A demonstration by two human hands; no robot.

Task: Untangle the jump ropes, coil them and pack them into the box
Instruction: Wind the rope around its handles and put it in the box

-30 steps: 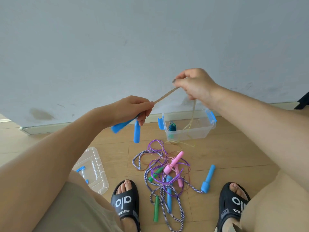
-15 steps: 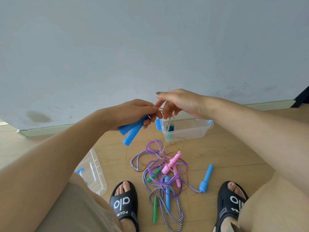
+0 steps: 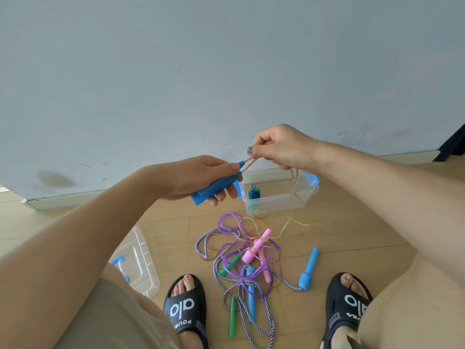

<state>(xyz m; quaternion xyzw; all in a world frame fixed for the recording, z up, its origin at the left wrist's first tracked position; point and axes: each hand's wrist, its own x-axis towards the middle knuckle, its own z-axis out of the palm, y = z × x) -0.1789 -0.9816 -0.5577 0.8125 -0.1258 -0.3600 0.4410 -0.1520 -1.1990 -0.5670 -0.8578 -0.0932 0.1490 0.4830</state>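
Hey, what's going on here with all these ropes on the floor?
A person is sorting out jump ropes. The left hand grips blue handles, while the right hand pinches their pale glittery cord, which trails down to the floor. A clear box by the wall holds one dark coiled rope. The other ropes lie in a tangled pile between the feet; the lid lies to the left.

"alo" on L slide (image 3: 185, 307); R slide (image 3: 348, 304) partly hidden.

The wooden floor (image 3: 352, 222) carries a clear box (image 3: 279, 197) near the wall, its lid (image 3: 141, 263) lying off to the left, a tangle of jump ropes (image 3: 246, 260) between two black sandals (image 3: 185, 306).
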